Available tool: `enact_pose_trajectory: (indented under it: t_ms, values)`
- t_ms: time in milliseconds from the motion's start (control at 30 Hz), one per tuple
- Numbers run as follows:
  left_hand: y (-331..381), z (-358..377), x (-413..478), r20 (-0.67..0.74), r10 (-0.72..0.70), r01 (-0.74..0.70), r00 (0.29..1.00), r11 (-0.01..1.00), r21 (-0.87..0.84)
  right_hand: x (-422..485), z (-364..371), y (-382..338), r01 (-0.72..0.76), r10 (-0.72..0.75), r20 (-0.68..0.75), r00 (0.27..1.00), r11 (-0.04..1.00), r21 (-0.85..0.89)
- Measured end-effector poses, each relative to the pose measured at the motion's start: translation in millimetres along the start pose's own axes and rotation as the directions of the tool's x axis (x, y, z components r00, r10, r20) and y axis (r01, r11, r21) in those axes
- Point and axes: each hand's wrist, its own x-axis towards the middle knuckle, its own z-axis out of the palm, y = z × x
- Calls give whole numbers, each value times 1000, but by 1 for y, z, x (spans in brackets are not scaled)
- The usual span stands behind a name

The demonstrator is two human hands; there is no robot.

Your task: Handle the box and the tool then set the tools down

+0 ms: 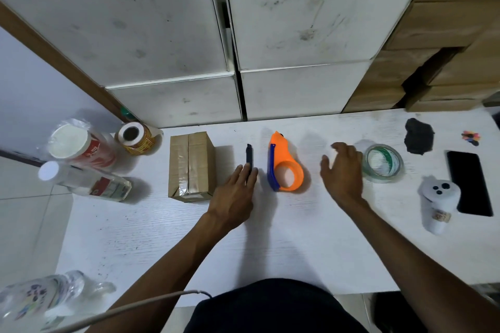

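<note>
While both forearms are reaching in from the near edge of the white bench (297,238), the left hand (234,197) is lying palm down with its straight fingers resting on the near end of a dark utility knife (249,159), which is lying flat, pointing toward the far edge; the fingers are touching it rather than curling round it. The right hand (343,170) is hovering released, fingers loosely spread and grasping nothing, just beside a roll of clear tape (382,163) on its right and near an orange and blue tape dispenser (284,165) on its left. The dispenser is lying between the two hands, just right of the knife. A taped cardboard box (190,167) is sitting just left of the left hand. Toward the left edge, a stack of paper cups (81,149), a clear bottle (86,181) and a printed tape roll (135,139) are lying. Near the right edge, a black phone (469,181), a white controller (438,197) and a dark lump (418,139) are resting.
</note>
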Motion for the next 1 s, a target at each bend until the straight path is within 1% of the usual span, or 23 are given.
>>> enact_pose_trajectory:
  t_ms: [33,100,167,267,367,400,467,533,600,633,700,767,833,1000]
  values:
    - [-1,-8,-3,-58,37,-38,998,999,-26,5,-3,12,-57,58,18,998,996,-73]
    - [-6,-21,-7,-177,104,-107,979,994,-9,12,-9,33,-139,154,69,986,972,-189]
    - [-13,-39,-12,-294,115,-111,949,993,30,14,-12,46,-157,182,90,979,959,-234]
    - [-32,-65,-21,-444,30,-18,895,999,32,17,-14,51,-193,213,66,975,953,-234]
    - [-57,-77,-29,-495,-81,95,865,995,3,21,-14,52,-242,261,80,962,951,-194]
    - [-64,-78,-31,-480,-129,131,868,991,-28,22,-14,52,-254,271,87,959,953,-164]
    - [-75,-74,-35,-378,-257,228,890,966,-122,20,-13,48,-251,261,112,959,963,-94]
    - [-82,-62,-38,-222,-379,339,898,920,-199,14,-10,39,-164,165,152,974,986,-21]
    - [-85,-46,-41,-123,-413,381,902,897,-223,5,-7,27,-65,55,205,977,997,44]
    - [-85,-39,-42,-98,-415,382,905,891,-244,1,-5,22,-17,2,228,974,998,61]
    - [-84,-28,-43,-74,-419,379,905,873,-307,-5,0,17,73,-90,272,958,995,71]
    - [-81,-26,-43,-78,-434,384,897,856,-347,-9,2,14,124,-139,305,942,990,70]
    - [-76,-29,-42,-82,-448,391,890,844,-366,-11,1,12,135,-152,320,935,988,75]
    - [-63,-35,-36,-105,-434,372,895,854,-363,-13,-7,8,116,-151,348,925,986,120]
